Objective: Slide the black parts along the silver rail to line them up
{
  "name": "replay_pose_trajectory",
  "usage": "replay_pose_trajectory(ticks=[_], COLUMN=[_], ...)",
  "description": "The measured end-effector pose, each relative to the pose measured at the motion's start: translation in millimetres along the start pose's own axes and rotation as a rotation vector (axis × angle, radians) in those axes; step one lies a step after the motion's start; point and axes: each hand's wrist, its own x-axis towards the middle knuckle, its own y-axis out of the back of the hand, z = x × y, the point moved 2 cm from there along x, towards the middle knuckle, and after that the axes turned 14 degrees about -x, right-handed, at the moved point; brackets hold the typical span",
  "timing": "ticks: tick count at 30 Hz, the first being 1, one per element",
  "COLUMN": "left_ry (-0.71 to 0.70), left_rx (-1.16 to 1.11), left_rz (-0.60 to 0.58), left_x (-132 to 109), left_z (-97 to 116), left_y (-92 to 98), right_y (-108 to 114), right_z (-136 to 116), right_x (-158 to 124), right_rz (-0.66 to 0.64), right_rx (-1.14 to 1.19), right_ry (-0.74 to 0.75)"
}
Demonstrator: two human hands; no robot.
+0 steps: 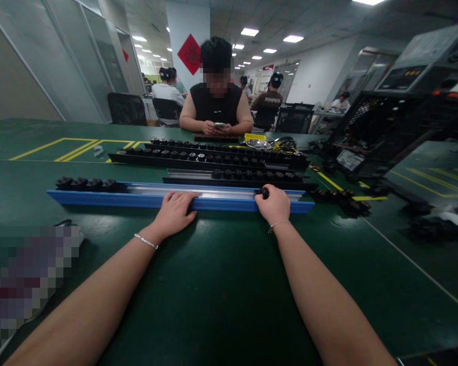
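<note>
A long blue rail (221,204) with a silvery channel lies across the green table in front of me. Several black knob-like parts (86,184) sit in a row at its left end. Resting on the rail's middle, my left hand (174,211) has its fingers spread over the near edge and holds nothing. Toward the right end of the channel, my right hand (275,203) pinches a small black part (263,192) at the rail. The fingers partly cover that part.
Behind the blue rail lie black rails (206,158) fitted with similar parts. Loose black parts (343,199) lie right. A dark metal frame (377,132) stands far right. A pixelated object (30,274) lies left. Across the table a person (216,101) holds a phone (219,125).
</note>
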Motion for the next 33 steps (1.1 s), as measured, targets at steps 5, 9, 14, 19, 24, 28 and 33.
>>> replay_pose_trajectory(ticks=[5,9,14,19,24,28,33], left_ry=[0.007,0.002,-0.006,0.001,-0.015,-0.012,0.006], left_rx=[-0.005,0.003,0.01,0.006,0.029,0.031,0.003], left_rz=[-0.004,0.002,0.0,-0.01,-0.021,-0.016,-0.007], left_x=[0,0,0,0,-2,-2,0], left_z=[0,1,0,0,5,4,0], left_y=[-0.1,0.3,-0.5,0.1,4.1,3.5,0.5], right_y=[1,1,0,0,3,3,3], right_z=[4,7,7,6,9,13,15], right_x=[0,1,1,-1,1,1,1], right_rz=[-0.001,0.004,0.026,0.017,-0.008,-0.004,0.025], right_rx=[0.015,0.0,0.003,0.01,0.008,0.004,-0.011], right_ry=[-0.034,-0.039,-0.054,-0.073,-0.084,-0.083,-0.072])
